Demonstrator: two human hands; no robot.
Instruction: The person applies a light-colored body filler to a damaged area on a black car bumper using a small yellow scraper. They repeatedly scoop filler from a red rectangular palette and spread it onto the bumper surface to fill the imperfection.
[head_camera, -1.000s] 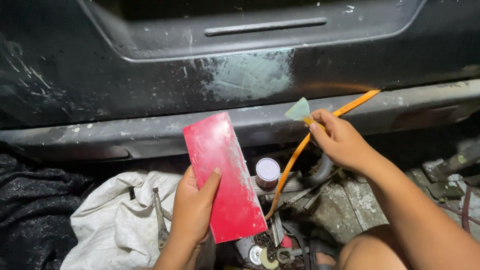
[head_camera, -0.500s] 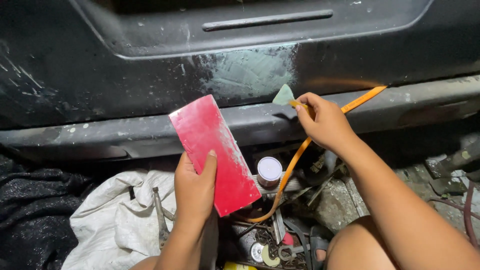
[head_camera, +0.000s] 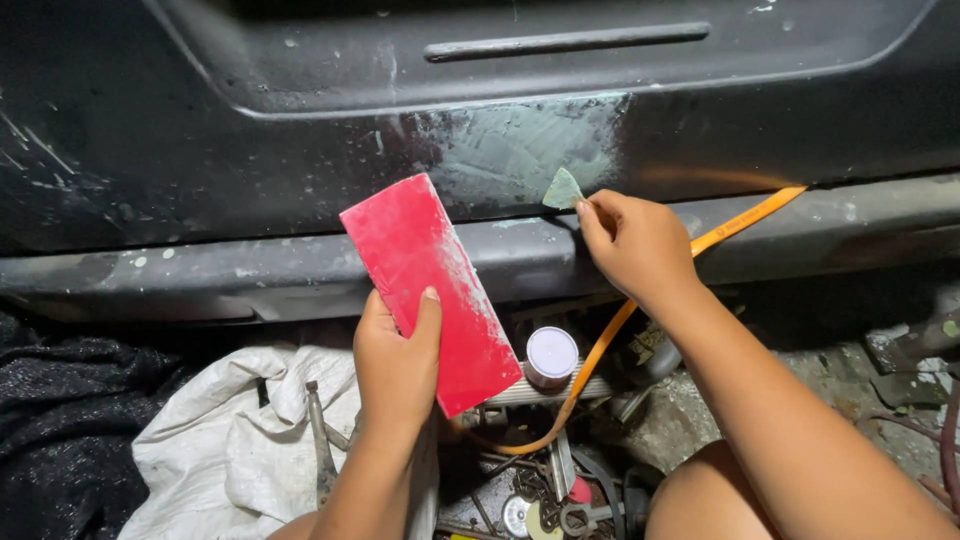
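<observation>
Dark, scuffed car bodywork (head_camera: 200, 150) is filling the upper half of the view, with a pale patch of filler (head_camera: 520, 150) showing near its centre. The left hand (head_camera: 395, 365) is closing around a red rectangular board (head_camera: 430, 285), thumb lying across its face, holding it tilted at about seven o'clock from the patch. The right hand (head_camera: 635, 245) is pinching a small pale green spreader (head_camera: 563, 190), its edge touching the patch's lower rim, so the filler seems to be getting smoothed; a steady, flat stroke looks called for. An orange strap (head_camera: 740, 220) is trailing behind the wrist. Compared with a second ago, the spreader is sitting higher, against the panel.
</observation>
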